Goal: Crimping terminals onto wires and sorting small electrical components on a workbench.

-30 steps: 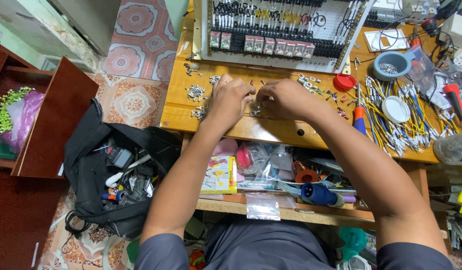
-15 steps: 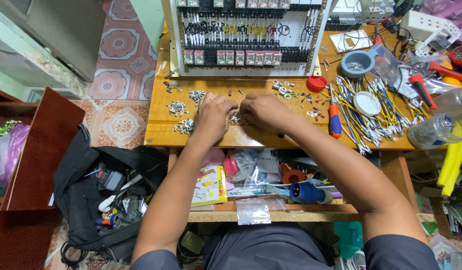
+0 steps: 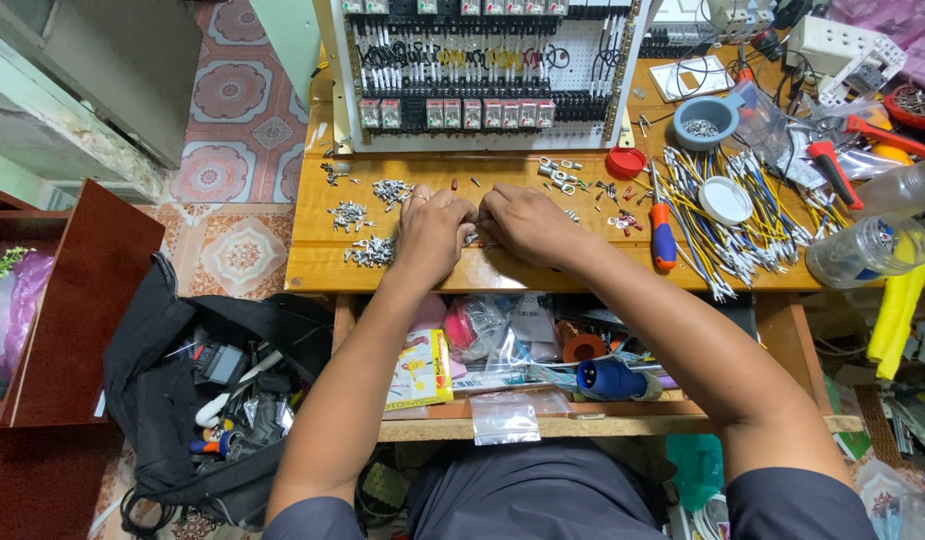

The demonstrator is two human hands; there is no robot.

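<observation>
My left hand [image 3: 434, 230] and my right hand [image 3: 522, 222] meet knuckle to knuckle at the middle of a wooden bench [image 3: 312, 262]. Their fingertips pinch some small metal part between them, mostly hidden by the fingers. Small piles of silver metal terminals [image 3: 370, 251] lie just left of my left hand. More loose connectors [image 3: 556, 170] are scattered beyond my right hand. A white panel of relays and wired terminal blocks [image 3: 482, 70] stands at the back of the bench.
A bundle of yellow and blue wires [image 3: 727, 225], a screwdriver with a blue and red handle [image 3: 662, 235], a red cap [image 3: 625, 161], a grey cup [image 3: 706, 120] and clear plastic jars [image 3: 867, 250] lie right. An open black bag [image 3: 197, 390] sits on the floor left.
The view has shifted, so the bench sits lower and further right in frame. My hands have stayed together at the same spot on the bench, working the small part.
</observation>
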